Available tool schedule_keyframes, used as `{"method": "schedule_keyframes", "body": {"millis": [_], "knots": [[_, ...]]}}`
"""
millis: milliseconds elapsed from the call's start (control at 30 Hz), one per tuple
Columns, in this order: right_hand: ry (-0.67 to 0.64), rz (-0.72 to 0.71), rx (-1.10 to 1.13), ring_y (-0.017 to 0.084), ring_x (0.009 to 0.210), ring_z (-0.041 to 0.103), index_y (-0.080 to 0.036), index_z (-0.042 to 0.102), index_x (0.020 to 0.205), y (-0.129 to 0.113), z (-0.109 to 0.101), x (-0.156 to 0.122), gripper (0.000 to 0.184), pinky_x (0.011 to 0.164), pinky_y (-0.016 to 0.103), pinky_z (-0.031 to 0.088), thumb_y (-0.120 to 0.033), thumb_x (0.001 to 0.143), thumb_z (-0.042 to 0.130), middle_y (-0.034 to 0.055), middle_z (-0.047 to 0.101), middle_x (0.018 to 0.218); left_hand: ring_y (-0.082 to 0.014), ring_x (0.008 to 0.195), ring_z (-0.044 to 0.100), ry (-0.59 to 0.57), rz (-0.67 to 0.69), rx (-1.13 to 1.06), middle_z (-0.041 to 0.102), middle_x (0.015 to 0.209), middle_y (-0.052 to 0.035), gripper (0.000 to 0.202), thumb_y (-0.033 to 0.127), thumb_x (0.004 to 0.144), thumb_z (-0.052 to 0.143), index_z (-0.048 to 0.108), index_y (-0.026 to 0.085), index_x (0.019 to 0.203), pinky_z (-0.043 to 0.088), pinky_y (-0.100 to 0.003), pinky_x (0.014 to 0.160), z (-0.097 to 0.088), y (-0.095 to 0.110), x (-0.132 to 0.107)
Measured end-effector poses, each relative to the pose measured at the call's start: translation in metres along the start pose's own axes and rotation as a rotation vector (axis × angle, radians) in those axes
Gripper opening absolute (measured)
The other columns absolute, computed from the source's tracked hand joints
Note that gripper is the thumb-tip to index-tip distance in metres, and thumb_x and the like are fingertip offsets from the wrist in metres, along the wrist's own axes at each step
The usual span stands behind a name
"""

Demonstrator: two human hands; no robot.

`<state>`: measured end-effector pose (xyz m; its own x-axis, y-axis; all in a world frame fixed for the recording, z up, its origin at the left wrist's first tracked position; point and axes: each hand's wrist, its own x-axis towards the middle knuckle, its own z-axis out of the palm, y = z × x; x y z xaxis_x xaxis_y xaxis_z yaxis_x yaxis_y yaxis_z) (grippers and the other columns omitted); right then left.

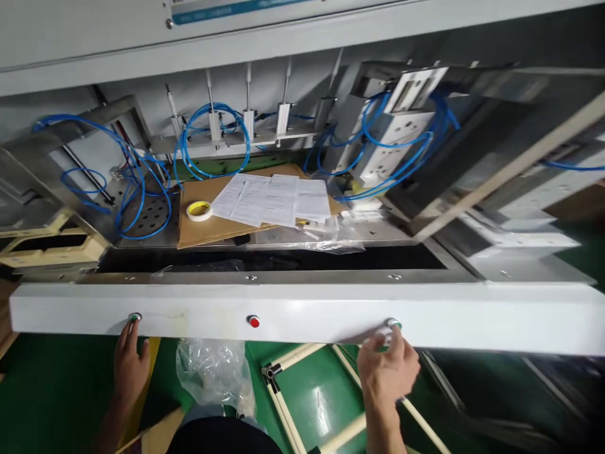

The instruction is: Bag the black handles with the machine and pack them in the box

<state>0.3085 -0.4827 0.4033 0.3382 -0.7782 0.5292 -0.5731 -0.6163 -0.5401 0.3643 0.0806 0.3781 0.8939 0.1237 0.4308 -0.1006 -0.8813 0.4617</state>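
A white machine front panel (321, 312) runs across the view. It carries a green button at the left (135, 317), a red button (254, 321) in the middle and a green button at the right (394, 325). My left hand (128, 366) reaches up with fingers stretched out, a fingertip touching the left green button. My right hand (385, 366) has its fingers loosely spread, fingertips on the right green button. Neither hand holds anything.
Behind the panel lie a cardboard sheet (208, 221), printed papers (271, 200) and a roll of yellow tape (199, 210). Blue air hoses (212, 139) loop over the machine's cylinders. A clear plastic bag (212, 372) hangs below, above a green floor with a pale frame (302, 384).
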Motion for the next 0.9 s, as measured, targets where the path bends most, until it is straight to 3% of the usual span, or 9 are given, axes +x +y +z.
{"method": "schedule_keyframes", "body": {"millis": [167, 267, 333, 400, 533, 600, 667, 767, 900], "knots": [[0.108, -0.12, -0.057, 0.04, 0.081, 0.067, -0.01, 0.076, 0.124, 0.003, -0.001, 0.004, 0.049, 0.067, 0.053, 0.048, -0.034, 0.095, 0.045, 0.0261, 0.074, 0.094, -0.039, 0.148, 0.048, 0.019, -0.041, 0.003, 0.054, 0.154, -0.0229, 0.055, 0.042, 0.104, 0.046, 0.052, 0.014, 0.15, 0.041, -0.059, 0.124, -0.002, 0.008, 0.002], [0.188, -0.163, -0.052, 0.045, 0.084, 0.068, -0.014, 0.075, 0.125, -0.018, -0.008, -0.008, 0.046, 0.063, 0.056, 0.046, -0.04, 0.096, 0.052, 0.0283, 0.074, 0.1, -0.0384, 0.145, 0.051, 0.093, -0.066, -0.024, 0.057, 0.152, -0.0212, 0.052, 0.048, 0.104, 0.05, 0.055, 0.016, 0.145, 0.044, -0.059, 0.121, -0.011, 0.024, 0.008], [0.188, -0.269, 0.03, 0.045, 0.092, 0.069, -0.013, 0.073, 0.127, -0.05, -0.01, -0.025, 0.045, 0.071, 0.058, 0.049, -0.04, 0.096, 0.057, 0.0271, 0.074, 0.105, -0.037, 0.142, 0.055, 0.15, -0.04, -0.042, 0.059, 0.149, -0.0205, 0.05, 0.047, 0.104, 0.052, 0.055, 0.018, 0.145, 0.047, -0.057, 0.118, -0.016, 0.038, 0.017], [0.106, -0.476, 0.197, 0.039, 0.096, 0.071, -0.012, 0.07, 0.128, -0.094, -0.01, -0.048, 0.039, 0.079, 0.054, 0.053, -0.035, 0.099, 0.057, 0.0235, 0.075, 0.108, -0.0348, 0.142, 0.055, 0.149, 0.052, -0.024, 0.061, 0.148, -0.0187, 0.048, 0.043, 0.106, 0.052, 0.053, 0.02, 0.147, 0.046, -0.055, 0.119, -0.018, 0.052, 0.03], [-0.138, -0.86, 0.381, 0.03, 0.116, 0.068, -0.021, 0.068, 0.13, -0.185, -0.007, -0.095, 0.031, 0.097, 0.044, 0.053, -0.031, 0.103, 0.06, 0.0131, 0.074, 0.123, -0.0352, 0.148, 0.049, 0.032, 0.258, 0.11, 0.056, 0.157, -0.0167, 0.049, 0.038, 0.108, 0.048, 0.049, 0.019, 0.153, 0.035, -0.059, 0.126, -0.007, 0.065, 0.068], [-0.217, -0.981, 0.346, 0.03, 0.129, 0.061, -0.021, 0.066, 0.134, -0.213, -0.003, -0.109, 0.032, 0.108, 0.045, 0.047, -0.029, 0.104, 0.057, 0.0126, 0.072, 0.131, -0.036, 0.148, 0.049, -0.032, 0.305, 0.148, 0.055, 0.158, -0.0169, 0.05, 0.038, 0.108, 0.045, 0.049, 0.017, 0.153, 0.033, -0.061, 0.127, 0.001, 0.063, 0.089], [-0.254, -1.033, 0.274, 0.03, 0.137, 0.056, -0.019, 0.064, 0.138, -0.224, 0.002, -0.118, 0.035, 0.114, 0.047, 0.042, -0.029, 0.106, 0.053, 0.0137, 0.068, 0.14, -0.0363, 0.148, 0.05, -0.091, 0.33, 0.157, 0.055, 0.158, -0.0169, 0.051, 0.039, 0.108, 0.043, 0.052, 0.015, 0.152, 0.035, -0.061, 0.126, 0.009, 0.058, 0.11], [-0.276, -1.016, 0.192, 0.03, 0.141, 0.052, -0.02, 0.059, 0.146, -0.219, 0.009, -0.123, 0.042, 0.118, 0.047, 0.038, -0.033, 0.107, 0.052, 0.013, 0.063, 0.149, -0.036, 0.149, 0.049, -0.179, 0.355, 0.155, 0.052, 0.16, -0.0155, 0.053, 0.042, 0.107, 0.045, 0.055, 0.015, 0.151, 0.036, -0.06, 0.126, 0.015, 0.05, 0.133], [-0.301, -0.989, 0.172, 0.03, 0.147, 0.047, -0.022, 0.05, 0.156, -0.21, 0.012, -0.127, 0.051, 0.122, 0.049, 0.033, -0.033, 0.107, 0.052, 0.0125, 0.06, 0.154, -0.0366, 0.151, 0.046, -0.232, 0.37, 0.152, 0.048, 0.163, -0.0149, 0.057, 0.046, 0.106, 0.047, 0.053, 0.015, 0.153, 0.036, -0.061, 0.126, 0.016, 0.045, 0.145]]}}
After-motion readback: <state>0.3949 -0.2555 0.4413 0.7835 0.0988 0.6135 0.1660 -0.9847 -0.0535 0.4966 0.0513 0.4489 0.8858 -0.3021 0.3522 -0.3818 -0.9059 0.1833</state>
